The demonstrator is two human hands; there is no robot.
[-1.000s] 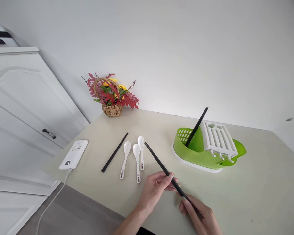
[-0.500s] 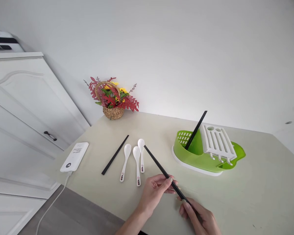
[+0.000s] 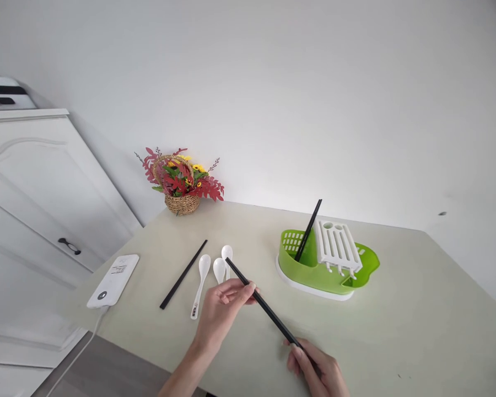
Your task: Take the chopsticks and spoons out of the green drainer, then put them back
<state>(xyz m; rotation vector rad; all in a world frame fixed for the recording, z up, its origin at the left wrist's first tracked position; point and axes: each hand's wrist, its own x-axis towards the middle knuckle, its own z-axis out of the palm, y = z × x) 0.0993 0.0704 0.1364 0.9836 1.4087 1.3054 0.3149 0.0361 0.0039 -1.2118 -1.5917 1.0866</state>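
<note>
1. The left hand (image 3: 227, 306) pinches slim, straight black chopsticks (image 3: 268, 311) between thumb and fingers near their far end; they look like a pair laid together, though the count is hard to tell
2. The right hand (image 3: 316, 366) is closed round the near end, so the sticks slant in the air over the pale, smooth tabletop (image 3: 380, 336), away from the caddy
3. The step in hand looks like gathering or aligning the sticks, gripped at two places
4. A next move would seem to call for keeping them together as either hand loosens, and for steering clear of the three glossy white spoons (image 3: 204, 264), two with handles hidden behind the left hand
5. Left of the spoons lies another thin black stick (image 3: 184, 274)
6. To the right, the oval green plastic caddy (image 3: 306, 275), with its slotted white rack (image 3: 339, 266), holds upright-leaning dark chopsticks (image 3: 308, 230) in its left compartment
</note>
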